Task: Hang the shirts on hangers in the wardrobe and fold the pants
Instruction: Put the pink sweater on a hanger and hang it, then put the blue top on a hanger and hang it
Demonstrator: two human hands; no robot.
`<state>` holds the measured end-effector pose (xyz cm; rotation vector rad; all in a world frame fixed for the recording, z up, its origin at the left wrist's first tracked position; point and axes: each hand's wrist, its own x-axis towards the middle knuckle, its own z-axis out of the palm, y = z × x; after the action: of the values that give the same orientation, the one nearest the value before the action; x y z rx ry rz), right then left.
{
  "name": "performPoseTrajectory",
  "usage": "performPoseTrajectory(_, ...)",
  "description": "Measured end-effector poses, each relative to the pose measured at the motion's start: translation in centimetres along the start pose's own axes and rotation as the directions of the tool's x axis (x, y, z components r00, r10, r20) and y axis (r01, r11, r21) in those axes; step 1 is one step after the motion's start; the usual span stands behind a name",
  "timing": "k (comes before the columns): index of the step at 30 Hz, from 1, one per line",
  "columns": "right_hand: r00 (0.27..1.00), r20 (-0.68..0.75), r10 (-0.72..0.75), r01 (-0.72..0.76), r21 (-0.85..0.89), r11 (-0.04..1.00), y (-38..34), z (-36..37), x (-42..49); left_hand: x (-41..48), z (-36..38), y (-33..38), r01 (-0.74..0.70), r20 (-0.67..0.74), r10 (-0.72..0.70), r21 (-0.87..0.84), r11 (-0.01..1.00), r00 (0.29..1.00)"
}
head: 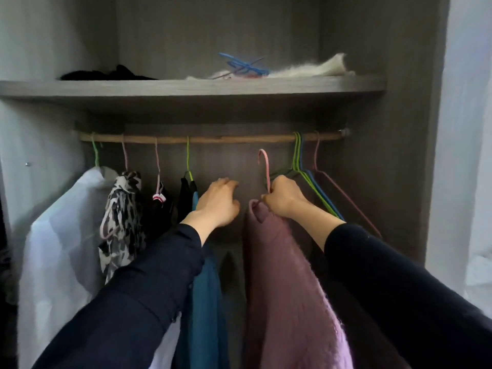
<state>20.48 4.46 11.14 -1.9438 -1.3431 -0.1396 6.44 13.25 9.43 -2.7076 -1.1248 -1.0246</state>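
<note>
Fingers of the right hand [282, 198] are curled tight round the neck of a pink hanger [264, 162], pinching the collar of a mauve knit top [287, 275] with it. The hanger's hook stands upright, just below the rail and clear of it. The top hangs down from the grip, over the near edge of view.

Just left of it, the left hand [219, 201] is raised with its fingers loosely curled and holds nothing. It is beside a teal garment [207, 302]; whether they touch cannot be told. Both arms wear dark sleeves [138, 302].

Above the hands, a wooden rail [226, 139] runs across the wardrobe [223, 43], whose panels are grey wood-grain. On the rail's left part hang a white shirt [58, 235], a black-and-white patterned garment [122, 217] and a black garment [159, 206], then the teal one. At its right end hangs a bunch of empty green and blue hangers [314, 187], with an empty pink wire hanger [346, 198] beside them.

Over the rail, a shelf [186, 87] carries a black item [111, 74] at left, then loose blue hangers [245, 65] and a white fluffy piece [314, 69]. Pale fabric or wall [468, 129] shows to the wardrobe's right.
</note>
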Motion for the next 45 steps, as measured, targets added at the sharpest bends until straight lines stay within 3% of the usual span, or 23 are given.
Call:
performPoseTrajectory(10,0.983,-0.174,-0.054,0.056,0.003,0.998,-5.9,4.3,11.6,11.0,-3.2,-8.0,-0.053,-0.204,0.060,0.040,0.998,0.977)
performPoseTrajectory(13,0.987,-0.151,-0.058,0.063,0.029,0.998,-7.3,5.6,14.1,12.8,-3.7,-10.0,-0.048,-0.177,0.055,0.041,0.998,0.983)
performPoseTrajectory(16,0.995,-0.094,-0.042,0.044,0.029,0.999,-7.7,7.4,15.8,14.0,-3.7,-11.4,-0.047,-0.165,0.072,0.154,0.987,0.984)
performPoseTrajectory(22,0.999,-0.036,0.001,-0.001,-0.010,1.000,-6.7,10.7,16.6,14.6,-2.7,-11.8,-0.083,-0.273,0.127,0.165,0.983,0.954)
performPoseTrajectory(27,0.997,0.054,-0.051,0.050,0.032,0.998,-6.4,9.7,16.6,14.8,-2.6,-11.0,-0.064,-0.330,0.117,0.167,0.984,0.937)
performPoseTrajectory(30,0.999,-0.036,-0.034,0.036,0.069,0.997,-4.9,7.1,15.9,15.5,-3.2,-9.5,-0.004,-0.351,0.037,0.096,0.995,0.936)
performPoseTrajectory(34,0.950,-0.300,-0.083,-0.018,-0.318,0.948,-1.6,2.4,13.9,16.2,-1.7,-5.3,-0.129,-0.407,0.130,0.029,0.991,0.904)
performPoseTrajectory(36,0.928,-0.352,-0.120,-0.064,-0.469,0.881,0.2,0.3,12.7,16.5,-0.7,-2.9,-0.224,-0.383,0.218,0.030,0.974,0.898)
performPoseTrajectory(40,0.942,-0.299,-0.152,-0.099,-0.681,0.725,3.2,-1.9,11.0,17.1,0.9,-0.2,-0.261,-0.321,0.275,0.089,0.961,0.906)
performPoseTrajectory(45,0.959,-0.240,-0.149,-0.087,-0.754,0.651,5.1,-1.8,9.7,16.9,2.3,-0.5,-0.268,-0.387,0.282,0.092,0.959,0.878)
